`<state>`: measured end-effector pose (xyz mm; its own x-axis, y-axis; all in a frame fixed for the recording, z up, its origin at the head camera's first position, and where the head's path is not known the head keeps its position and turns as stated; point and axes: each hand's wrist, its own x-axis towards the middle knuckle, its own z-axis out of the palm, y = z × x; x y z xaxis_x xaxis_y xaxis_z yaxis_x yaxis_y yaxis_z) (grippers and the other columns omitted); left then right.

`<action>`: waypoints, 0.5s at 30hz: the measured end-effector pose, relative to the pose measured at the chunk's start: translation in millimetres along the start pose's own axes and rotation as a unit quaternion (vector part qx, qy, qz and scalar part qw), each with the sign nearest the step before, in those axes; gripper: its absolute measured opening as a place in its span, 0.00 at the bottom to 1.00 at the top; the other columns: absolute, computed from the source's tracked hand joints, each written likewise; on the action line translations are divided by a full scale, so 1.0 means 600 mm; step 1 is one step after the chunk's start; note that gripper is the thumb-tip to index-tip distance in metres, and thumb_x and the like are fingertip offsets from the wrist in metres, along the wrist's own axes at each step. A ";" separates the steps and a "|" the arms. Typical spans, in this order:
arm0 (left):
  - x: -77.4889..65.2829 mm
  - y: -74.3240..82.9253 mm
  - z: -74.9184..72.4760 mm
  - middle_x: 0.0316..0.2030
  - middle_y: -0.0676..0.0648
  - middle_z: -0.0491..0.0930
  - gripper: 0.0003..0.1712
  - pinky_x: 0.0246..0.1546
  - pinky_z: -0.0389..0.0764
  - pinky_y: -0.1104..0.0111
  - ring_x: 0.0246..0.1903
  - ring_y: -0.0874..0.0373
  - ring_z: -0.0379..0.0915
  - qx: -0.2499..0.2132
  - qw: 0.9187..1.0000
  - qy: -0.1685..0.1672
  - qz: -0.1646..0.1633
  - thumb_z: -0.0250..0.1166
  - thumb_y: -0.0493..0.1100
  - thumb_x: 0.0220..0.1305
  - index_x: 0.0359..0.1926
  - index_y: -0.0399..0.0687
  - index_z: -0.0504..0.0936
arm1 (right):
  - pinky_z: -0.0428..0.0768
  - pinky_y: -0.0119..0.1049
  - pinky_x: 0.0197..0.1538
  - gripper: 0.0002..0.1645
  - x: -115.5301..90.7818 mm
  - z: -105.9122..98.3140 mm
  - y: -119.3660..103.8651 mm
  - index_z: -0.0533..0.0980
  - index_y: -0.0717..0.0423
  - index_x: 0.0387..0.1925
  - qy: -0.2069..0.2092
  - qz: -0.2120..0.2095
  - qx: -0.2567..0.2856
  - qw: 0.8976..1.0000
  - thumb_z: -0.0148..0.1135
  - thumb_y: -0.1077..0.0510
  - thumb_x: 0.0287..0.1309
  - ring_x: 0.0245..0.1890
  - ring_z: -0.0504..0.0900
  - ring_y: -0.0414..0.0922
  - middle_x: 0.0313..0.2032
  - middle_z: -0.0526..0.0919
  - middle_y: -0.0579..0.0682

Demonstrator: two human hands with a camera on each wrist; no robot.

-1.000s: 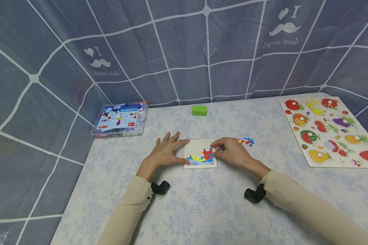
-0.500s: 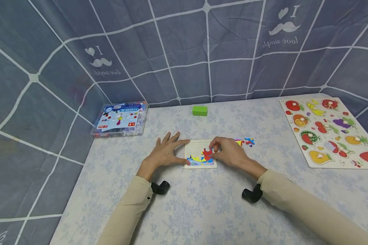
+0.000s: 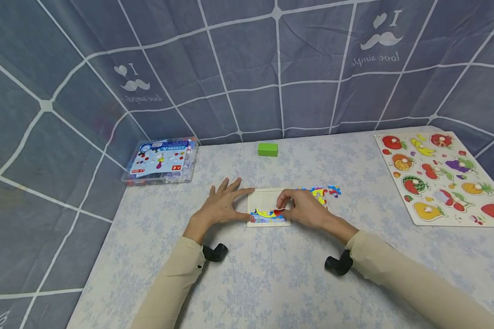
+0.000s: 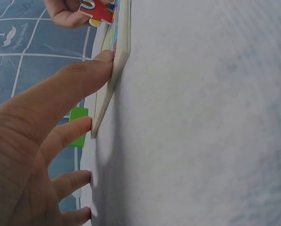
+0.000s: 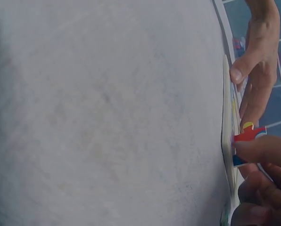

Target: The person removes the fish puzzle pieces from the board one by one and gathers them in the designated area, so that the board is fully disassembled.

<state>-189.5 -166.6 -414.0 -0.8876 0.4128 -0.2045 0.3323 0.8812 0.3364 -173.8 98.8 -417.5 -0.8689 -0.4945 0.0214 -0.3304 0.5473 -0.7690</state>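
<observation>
A small wooden puzzle tray (image 3: 267,192) lies flat on the table with blue and yellow pieces (image 3: 265,217) along its near side. My left hand (image 3: 220,205) rests at the tray's left side, fingers spread, thumb and index finger touching its frame; the left wrist view shows the thumb (image 4: 91,75) on the edge. With thumb and fingers my right hand (image 3: 306,208) pinches a red jigsaw piece (image 3: 278,212), tilted up over the tray's right part. In the right wrist view that red piece (image 5: 249,135) stands nearly on edge, partly hidden by the thumb.
Loose jigsaw pieces (image 3: 320,195) lie right of the tray, partly behind the right hand, with a blue one (image 3: 335,190) beyond. A green block (image 3: 268,149) sits farther back. A clear plastic box (image 3: 160,161) stands back left, a fruit peg board (image 3: 444,178) at right.
My right hand has moved left over the tray. The red piece, earlier lying flat in the tray, is now tipped up in its fingers. The left hand has stayed put.
</observation>
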 end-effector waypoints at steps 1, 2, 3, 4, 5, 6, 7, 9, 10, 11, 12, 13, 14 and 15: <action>0.000 0.000 0.000 0.77 0.45 0.46 0.50 0.66 0.37 0.32 0.75 0.37 0.33 0.000 1.000 0.000 0.000 0.71 0.70 0.48 0.72 0.68 0.66 | 0.73 0.35 0.32 0.09 0.000 0.000 0.000 0.81 0.52 0.34 0.002 -0.001 -0.003 1.000 0.69 0.66 0.53 0.23 0.73 0.41 0.31 0.82 0.43; 0.000 0.000 0.000 0.77 0.45 0.46 0.50 0.66 0.37 0.32 0.75 0.37 0.33 0.000 1.000 0.000 0.000 0.71 0.70 0.48 0.72 0.68 0.66 | 0.73 0.35 0.32 0.08 0.000 0.000 -0.001 0.81 0.51 0.35 0.005 0.000 -0.008 1.000 0.69 0.65 0.54 0.23 0.73 0.40 0.31 0.82 0.43; 0.000 0.000 0.000 0.77 0.45 0.46 0.50 0.66 0.37 0.32 0.75 0.37 0.33 0.000 1.000 0.000 0.000 0.71 0.70 0.48 0.72 0.68 0.66 | 0.73 0.35 0.32 0.07 0.001 -0.001 -0.001 0.81 0.51 0.35 0.008 0.001 -0.012 1.000 0.68 0.65 0.55 0.23 0.73 0.40 0.30 0.82 0.42; 0.000 0.000 0.000 0.77 0.45 0.46 0.50 0.66 0.37 0.32 0.75 0.37 0.33 0.000 1.000 0.000 0.000 0.71 0.70 0.48 0.72 0.69 0.66 | 0.73 0.35 0.33 0.06 0.001 -0.001 -0.001 0.82 0.52 0.36 0.012 0.003 -0.016 1.000 0.68 0.64 0.57 0.23 0.73 0.40 0.30 0.82 0.42; 0.000 0.000 0.000 0.77 0.45 0.45 0.50 0.66 0.37 0.32 0.75 0.37 0.33 0.000 1.000 -0.001 0.000 0.71 0.70 0.49 0.72 0.69 0.66 | 0.73 0.36 0.33 0.06 0.002 -0.001 -0.001 0.82 0.52 0.36 0.014 0.004 -0.017 1.000 0.68 0.63 0.57 0.23 0.73 0.40 0.29 0.82 0.42; 0.000 0.000 -0.001 0.77 0.45 0.46 0.50 0.66 0.37 0.33 0.75 0.37 0.33 -0.001 1.000 -0.001 0.000 0.71 0.70 0.49 0.72 0.68 0.66 | 0.73 0.36 0.33 0.06 0.003 -0.002 -0.002 0.82 0.52 0.37 0.018 0.007 -0.017 1.000 0.68 0.63 0.57 0.23 0.73 0.40 0.29 0.82 0.43; 0.000 0.000 -0.001 0.77 0.45 0.46 0.50 0.66 0.37 0.33 0.75 0.37 0.33 -0.001 1.000 -0.001 -0.001 0.71 0.70 0.49 0.72 0.68 0.66 | 0.74 0.36 0.34 0.07 0.003 -0.002 -0.002 0.82 0.53 0.38 0.021 0.009 -0.014 1.000 0.68 0.63 0.57 0.24 0.74 0.40 0.28 0.82 0.43; 0.000 0.000 -0.002 0.77 0.45 0.46 0.49 0.66 0.37 0.33 0.75 0.37 0.33 -0.001 1.000 0.000 -0.001 0.71 0.69 0.49 0.72 0.68 0.66 | 0.74 0.38 0.36 0.09 0.005 -0.003 -0.002 0.81 0.53 0.39 0.028 0.014 0.001 1.000 0.69 0.63 0.56 0.25 0.76 0.41 0.28 0.82 0.44; 0.000 0.001 -0.002 0.77 0.45 0.47 0.49 0.66 0.37 0.33 0.75 0.37 0.33 0.000 1.000 0.001 -0.001 0.71 0.69 0.49 0.72 0.68 0.66 | 0.74 0.38 0.37 0.10 0.004 -0.004 -0.001 0.81 0.53 0.40 0.032 0.018 0.012 0.999 0.69 0.64 0.56 0.26 0.77 0.41 0.28 0.83 0.44; 0.000 0.000 -0.002 0.77 0.45 0.47 0.49 0.66 0.37 0.33 0.75 0.37 0.33 0.001 1.000 0.000 -0.001 0.71 0.69 0.49 0.72 0.68 0.66 | 0.75 0.38 0.38 0.10 0.004 -0.006 0.001 0.81 0.53 0.40 0.038 0.022 0.024 0.999 0.70 0.63 0.55 0.27 0.78 0.41 0.28 0.84 0.45; 0.000 0.000 -0.002 0.77 0.45 0.47 0.49 0.66 0.37 0.33 0.75 0.37 0.33 0.001 1.000 0.000 -0.002 0.71 0.69 0.49 0.72 0.68 0.67 | 0.75 0.37 0.37 0.11 0.003 -0.008 0.002 0.81 0.53 0.40 0.043 0.028 0.034 0.998 0.71 0.63 0.54 0.28 0.80 0.41 0.28 0.85 0.45; 0.000 0.000 -0.002 0.77 0.45 0.47 0.49 0.66 0.37 0.33 0.75 0.37 0.33 0.002 1.000 0.000 -0.001 0.71 0.69 0.49 0.72 0.68 0.67 | 0.75 0.36 0.37 0.12 0.001 -0.010 0.004 0.82 0.52 0.40 0.048 0.034 0.043 0.997 0.72 0.62 0.53 0.30 0.81 0.41 0.27 0.86 0.45; 0.000 -0.001 -0.001 0.77 0.44 0.47 0.49 0.66 0.37 0.33 0.75 0.37 0.33 0.002 1.000 0.000 -0.001 0.71 0.69 0.49 0.72 0.68 0.67 | 0.75 0.35 0.34 0.12 -0.002 -0.014 0.007 0.83 0.52 0.40 0.052 0.039 0.049 0.997 0.73 0.62 0.52 0.30 0.82 0.42 0.27 0.86 0.45; -0.001 -0.001 -0.001 0.77 0.44 0.47 0.49 0.67 0.37 0.33 0.75 0.37 0.33 0.003 1.000 -0.001 0.000 0.71 0.69 0.49 0.72 0.68 0.66 | 0.74 0.34 0.32 0.12 -0.006 -0.018 0.010 0.84 0.52 0.40 0.055 0.047 0.056 0.996 0.73 0.61 0.52 0.30 0.82 0.42 0.27 0.87 0.46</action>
<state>-189.7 -167.4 -413.5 -0.8875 0.4122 -0.2059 0.3333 0.8829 0.3308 -176.8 111.4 -415.2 -0.9314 -0.3639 0.0106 -0.2073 0.5063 -0.8371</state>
